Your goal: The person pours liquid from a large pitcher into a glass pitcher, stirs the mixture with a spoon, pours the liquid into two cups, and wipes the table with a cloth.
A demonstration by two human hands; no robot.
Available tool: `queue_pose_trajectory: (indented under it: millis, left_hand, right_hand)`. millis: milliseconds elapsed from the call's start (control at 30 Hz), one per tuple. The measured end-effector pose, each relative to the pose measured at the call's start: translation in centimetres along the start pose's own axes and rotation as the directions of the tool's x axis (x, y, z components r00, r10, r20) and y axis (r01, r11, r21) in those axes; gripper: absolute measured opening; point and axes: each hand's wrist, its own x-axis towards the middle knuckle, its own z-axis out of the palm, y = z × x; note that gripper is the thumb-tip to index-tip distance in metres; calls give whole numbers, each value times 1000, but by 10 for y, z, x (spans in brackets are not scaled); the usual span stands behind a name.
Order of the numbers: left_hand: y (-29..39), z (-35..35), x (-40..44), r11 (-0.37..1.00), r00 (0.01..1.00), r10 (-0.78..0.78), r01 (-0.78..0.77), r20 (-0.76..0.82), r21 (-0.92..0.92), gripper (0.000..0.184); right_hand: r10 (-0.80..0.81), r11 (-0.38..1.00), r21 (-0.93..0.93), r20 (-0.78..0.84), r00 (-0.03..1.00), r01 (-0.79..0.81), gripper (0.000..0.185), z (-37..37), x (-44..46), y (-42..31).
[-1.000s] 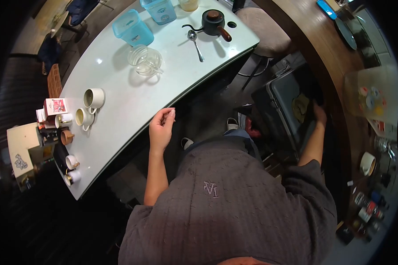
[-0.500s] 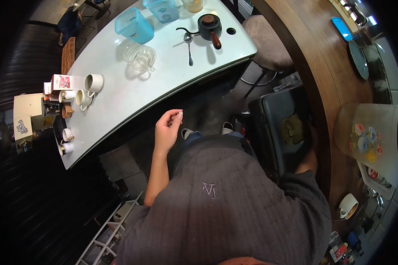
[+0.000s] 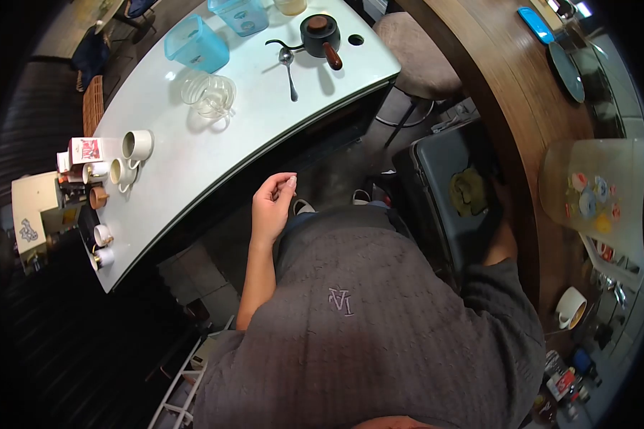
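My left hand [image 3: 273,206] is raised in front of my body near the white counter's edge, fingers curled in against the thumb, with nothing visible in it. My right hand [image 3: 502,204] reaches down on the right, beside a dark grey case [image 3: 436,168]; its fingers are lost in shadow. On the case lies a crumpled olive-green thing [image 3: 469,191], just left of that hand.
The white counter [image 3: 193,157] holds a dark pot [image 3: 318,34], a spoon [image 3: 289,75], glassware [image 3: 211,96], blue containers [image 3: 197,46] and several cups. A round stool [image 3: 416,57] stands beyond it. A wooden counter [image 3: 511,93] curves along the right, with a plastic container [image 3: 590,189].
The view has turned and shifted. My right hand has gone from plainly visible at the case's right side into shadow lower beside it. My left hand keeps its curled pose.
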Motion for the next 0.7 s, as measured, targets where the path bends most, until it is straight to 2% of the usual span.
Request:
queue_pose_trajectory:
  millis: [200, 267, 367, 433, 567, 700]
  left_hand:
    - [7, -32, 22, 999, 999, 47, -47, 16, -5, 16]
    - [4, -43, 28, 998, 998, 57, -57, 37, -3, 16]
    - [3, -52, 33, 998, 997, 63, -63, 53, -12, 16]
    - [3, -57, 33, 999, 997, 48, -47, 61, -8, 16]
    - [-4, -61, 35, 999, 995, 35, -36, 91, 3, 16]
    - [-8, -62, 34, 999, 995, 38, -38, 89, -8, 16]
  right_hand:
    - [14, 1000, 14, -11, 1000, -14, 98, -20, -11, -18]
    - [26, 997, 78, -50, 998, -22, 99, -18, -18, -21]
    - [150, 961, 241, -47, 988, -135, 100, 3, -21, -12]
    - [170, 966, 207, -63, 983, -154, 101, 7, -24, -13]
    - [169, 985, -18, -127, 977, -173, 102, 4, -34, -21]
    - [204, 961, -149, -176, 963, -231, 104, 2, -43, -31]
